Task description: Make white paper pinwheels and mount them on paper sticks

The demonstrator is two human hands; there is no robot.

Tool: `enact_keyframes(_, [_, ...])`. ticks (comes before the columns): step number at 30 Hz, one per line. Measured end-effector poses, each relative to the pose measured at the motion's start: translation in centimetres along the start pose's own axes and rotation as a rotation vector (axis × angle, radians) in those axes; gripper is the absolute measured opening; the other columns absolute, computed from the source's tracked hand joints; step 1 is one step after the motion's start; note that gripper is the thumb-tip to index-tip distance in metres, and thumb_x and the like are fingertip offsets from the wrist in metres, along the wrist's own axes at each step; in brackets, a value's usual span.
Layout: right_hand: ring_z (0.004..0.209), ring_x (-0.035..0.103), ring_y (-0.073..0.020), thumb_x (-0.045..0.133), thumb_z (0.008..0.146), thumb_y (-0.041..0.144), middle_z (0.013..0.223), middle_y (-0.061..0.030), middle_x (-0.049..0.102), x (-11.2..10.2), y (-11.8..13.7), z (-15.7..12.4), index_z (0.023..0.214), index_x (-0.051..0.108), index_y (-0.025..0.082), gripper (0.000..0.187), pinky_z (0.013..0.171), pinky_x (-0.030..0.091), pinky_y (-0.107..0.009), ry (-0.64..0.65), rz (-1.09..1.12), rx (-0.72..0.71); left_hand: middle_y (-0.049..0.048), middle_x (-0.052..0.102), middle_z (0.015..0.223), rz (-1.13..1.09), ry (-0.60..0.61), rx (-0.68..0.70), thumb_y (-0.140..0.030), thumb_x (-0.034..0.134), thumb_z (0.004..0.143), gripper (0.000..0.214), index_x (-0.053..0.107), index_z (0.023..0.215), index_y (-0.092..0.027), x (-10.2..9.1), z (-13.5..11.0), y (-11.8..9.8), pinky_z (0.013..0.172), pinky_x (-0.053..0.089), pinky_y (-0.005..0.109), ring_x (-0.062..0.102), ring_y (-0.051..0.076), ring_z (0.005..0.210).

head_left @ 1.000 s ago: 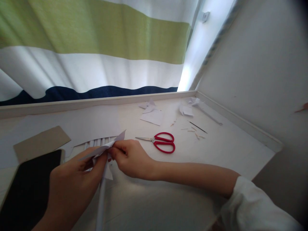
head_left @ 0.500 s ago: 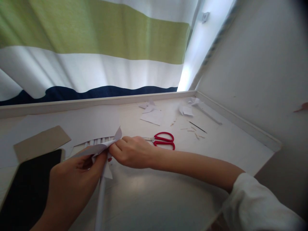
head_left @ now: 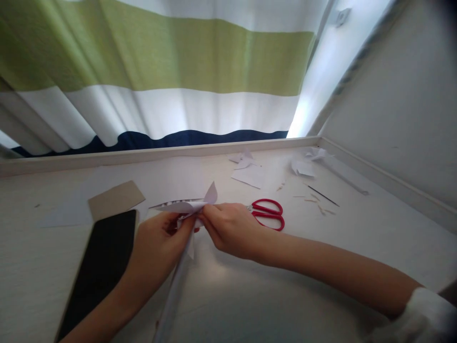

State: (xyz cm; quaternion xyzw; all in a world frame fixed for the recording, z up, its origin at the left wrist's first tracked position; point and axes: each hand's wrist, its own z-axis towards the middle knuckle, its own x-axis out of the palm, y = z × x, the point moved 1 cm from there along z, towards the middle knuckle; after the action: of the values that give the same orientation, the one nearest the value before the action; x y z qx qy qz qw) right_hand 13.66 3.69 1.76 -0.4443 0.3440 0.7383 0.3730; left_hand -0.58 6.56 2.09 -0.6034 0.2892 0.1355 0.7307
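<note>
Above the pale surface (head_left: 250,300), I have the curled, pointed white paper pinwheel (head_left: 183,206), its slim white tubular stick (head_left: 174,290) slanting below, clasped by my left hand (head_left: 160,243) while my right hand (head_left: 232,231) (fingers bunched) pinches it.

A white sleeve (head_left: 423,317) of soft-looking cloth covers the upper part of the right arm, loose and bunched into rounded folds, greyer where shade falls on it and blurred toward the picture's corner. Its edge ends well above the wrist, so the slender right forearm (head_left: 332,264) and right hand (head_left: 233,231) are bare, as are the left hand (head_left: 159,245) and visible left forearm (head_left: 112,307).
</note>
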Motion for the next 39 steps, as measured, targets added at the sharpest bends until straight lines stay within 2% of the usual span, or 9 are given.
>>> enact_keyframes(5, [0.055, 0.051, -0.0155, 0.037, 0.085, 0.02, 0.061, -0.0038, 0.057, -2.0, -0.4, -1.8, 0.071, 0.053, 0.016, 0.021, 0.052, 0.035, -0.026, -0.05, 0.091, -0.004, 0.0025, 0.067, 0.086, -0.451, 0.218, -0.159, -0.027, 0.057, 0.072, 0.024, 0.062, 0.093, -0.017, 0.4, 0.2, -0.2, 0.07, 0.05, 0.027, 0.062, 0.018, 0.078])
enact_keyframes(12, [0.061, 0.053, -0.013, 0.044, 0.084, 0.019, 0.07, -0.0044, 0.06, -3.0, -2.3, -3.5, 0.086, 0.06, 0.015, 0.017, 0.053, 0.041, -0.024, -0.275, 0.286, 0.148, 0.0021, 0.067, 0.074, -0.633, 0.336, -0.326, -0.025, 0.062, 0.069, 0.021, 0.063, 0.087, -0.015, 1.3, 0.0, 0.2, 0.065, 0.049, 0.024, 0.062, 0.017, 0.073])
enact_keyframes(15, [0.063, 0.054, -0.0133, 0.055, 0.078, 0.021, 0.081, -0.0056, 0.06, -2.9, -2.5, -3.6, 0.088, 0.065, 0.017, 0.014, 0.047, 0.042, -0.024, -0.335, 0.481, 0.235, 0.0019, 0.067, 0.073, -0.689, 0.35, -0.396, -0.024, 0.062, 0.069, 0.019, 0.062, 0.086, -0.015, 1.5, -0.3, 0.4, 0.063, 0.048, 0.022, 0.062, 0.014, 0.068])
enact_keyframes(17, [0.073, 0.056, -0.015, 0.061, 0.073, 0.022, 0.095, -0.0065, 0.058, -2.8, -2.4, -3.5, 0.084, 0.067, 0.02, 0.013, 0.05, 0.046, -0.024, -0.295, 0.645, 0.289, 0.0017, 0.068, 0.074, -0.711, 0.363, -0.415, -0.023, 0.062, 0.069, 0.019, 0.062, 0.087, -0.016, 1.5, -0.4, 0.4, 0.062, 0.047, 0.02, 0.062, 0.013, 0.066])
enact_keyframes(20, [0.092, 0.054, -0.0183, 0.063, 0.071, 0.023, 0.112, -0.0055, 0.052, -2.4, -2.0, -3.3, 0.079, 0.069, 0.023, 0.01, 0.067, 0.048, -0.028, -0.114, 0.836, 0.366, 0.0016, 0.068, 0.078, -0.739, 0.386, -0.409, -0.024, 0.062, 0.07, 0.02, 0.062, 0.088, -0.016, 1.4, -0.5, 0.3, 0.063, 0.047, 0.019, 0.062, 0.012, 0.068])
enact_keyframes(23, [0.082, 0.058, -0.0164, 0.063, 0.071, 0.021, 0.093, -0.0052, 0.063, -1.8, -1.8, -3.0, 0.074, 0.07, 0.019, 0.008, 0.068, 0.046, -0.027, 0.005, 1.063, 0.476, 0.0002, 0.068, 0.075, -0.726, 0.408, -0.372, -0.025, 0.061, 0.071, 0.019, 0.063, 0.088, -0.017, 1.4, -0.4, 0.2, 0.064, 0.047, 0.019, 0.062, 0.012, 0.069])
enact_keyframes(27, [0.062, 0.058, -0.0126, 0.06, 0.073, 0.022, 0.068, -0.0022, 0.067, -0.9, -2.0, -2.8, 0.076, 0.069, 0.016, 0.011, 0.055, 0.045, -0.023, 0.003, 1.188, 0.619, -0.0012, 0.068, 0.069, -0.681, 0.416, -0.317, -0.023, 0.062, 0.07, 0.02, 0.064, 0.089, -0.017, 1.4, -0.3, 0.2, 0.062, 0.047, 0.019, 0.062, 0.013, 0.066])
enact_keyframes(33, [0.063, 0.059, -0.0133, 0.062, 0.071, 0.027, 0.072, -0.0031, 0.07, -0.4, -2.3, -3.2, 0.076, 0.07, 0.016, 0.014, 0.055, 0.045, -0.023, -0.022, 1.191, 0.682, 0.0009, 0.069, 0.085, -0.673, 0.445, -0.262, -0.026, 0.059, 0.072, 0.025, 0.064, 0.094, -0.016, 1.4, -0.3, 0.1, 0.075, 0.045, 0.022, 0.061, 0.017, 0.084])
enact_keyframes(39, [0.066, 0.06, -0.0152, 0.063, 0.07, 0.029, 0.074, -0.0023, 0.07, -0.6, -2.3, -3.4, 0.079, 0.07, 0.019, 0.015, 0.058, 0.046, -0.024, -0.06, 1.155, 0.68, 0.0, 0.07, 0.084, -0.615, 0.433, -0.21, -0.03, 0.061, 0.071, 0.026, 0.065, 0.094, -0.018, 1.3, -0.1, 0.5, 0.075, 0.045, 0.023, 0.062, 0.018, 0.084])
